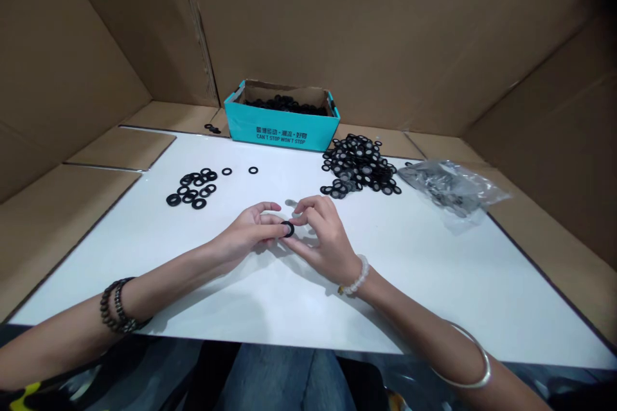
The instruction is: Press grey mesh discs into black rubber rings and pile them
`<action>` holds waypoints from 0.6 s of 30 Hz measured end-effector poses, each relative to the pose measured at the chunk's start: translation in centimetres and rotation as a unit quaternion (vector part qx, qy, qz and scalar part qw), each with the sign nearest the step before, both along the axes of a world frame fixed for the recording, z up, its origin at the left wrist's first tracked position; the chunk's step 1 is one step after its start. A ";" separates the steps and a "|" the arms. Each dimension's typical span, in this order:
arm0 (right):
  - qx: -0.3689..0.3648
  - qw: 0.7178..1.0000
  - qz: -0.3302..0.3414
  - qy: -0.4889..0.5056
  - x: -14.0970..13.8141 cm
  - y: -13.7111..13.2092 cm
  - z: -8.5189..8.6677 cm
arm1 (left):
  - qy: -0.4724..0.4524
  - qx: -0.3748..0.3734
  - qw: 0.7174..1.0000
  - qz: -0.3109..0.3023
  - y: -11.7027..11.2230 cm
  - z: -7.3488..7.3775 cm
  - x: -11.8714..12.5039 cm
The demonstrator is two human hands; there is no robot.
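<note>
A small black ring point(290, 232) is held upright between my two hands above the middle of the white table. My left hand point(255, 226) pinches it with the thumb across its face and the fingers behind. My right hand point(322, 231) is curled on the other side, its thumb and fingertip at the ring's edge. Just behind the fingers lies a small grey disc point(291, 203). To the left, several black rings point(191, 194) are scattered in a loose group. A big heap of black rings with pale centres point(359, 164) lies to the right, farther back.
A turquoise box point(282, 128) full of black rings stands at the back. A clear plastic bag point(453, 189) with grey pieces inside lies at the right edge of the white table point(385, 257). Cardboard walls point(385, 32) enclose the back and sides.
</note>
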State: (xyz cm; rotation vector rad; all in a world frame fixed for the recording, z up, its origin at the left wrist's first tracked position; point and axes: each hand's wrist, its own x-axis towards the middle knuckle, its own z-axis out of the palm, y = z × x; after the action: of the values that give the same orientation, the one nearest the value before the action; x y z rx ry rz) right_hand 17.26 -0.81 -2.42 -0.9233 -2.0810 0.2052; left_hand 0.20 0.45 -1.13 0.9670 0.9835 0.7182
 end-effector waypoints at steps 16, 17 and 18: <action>0.002 0.939 -0.299 -0.171 5.8 5.1 -1.2 | 0.704 0.253 0.664 -0.005 7.0 4.1 -10.7; -0.003 0.948 -0.266 -0.177 5.1 4.7 -1.0 | 0.704 0.252 0.663 -0.005 7.1 3.7 -10.7; -0.016 0.956 -0.227 -0.185 4.3 4.3 -0.9 | 0.706 0.251 0.662 -0.003 7.3 3.3 -10.7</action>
State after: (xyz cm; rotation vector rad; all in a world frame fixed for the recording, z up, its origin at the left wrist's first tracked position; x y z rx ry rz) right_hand 21.56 3.47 -3.28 -1.5231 -2.1268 -0.1939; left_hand -10.51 7.71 2.17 2.1246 2.1749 0.0478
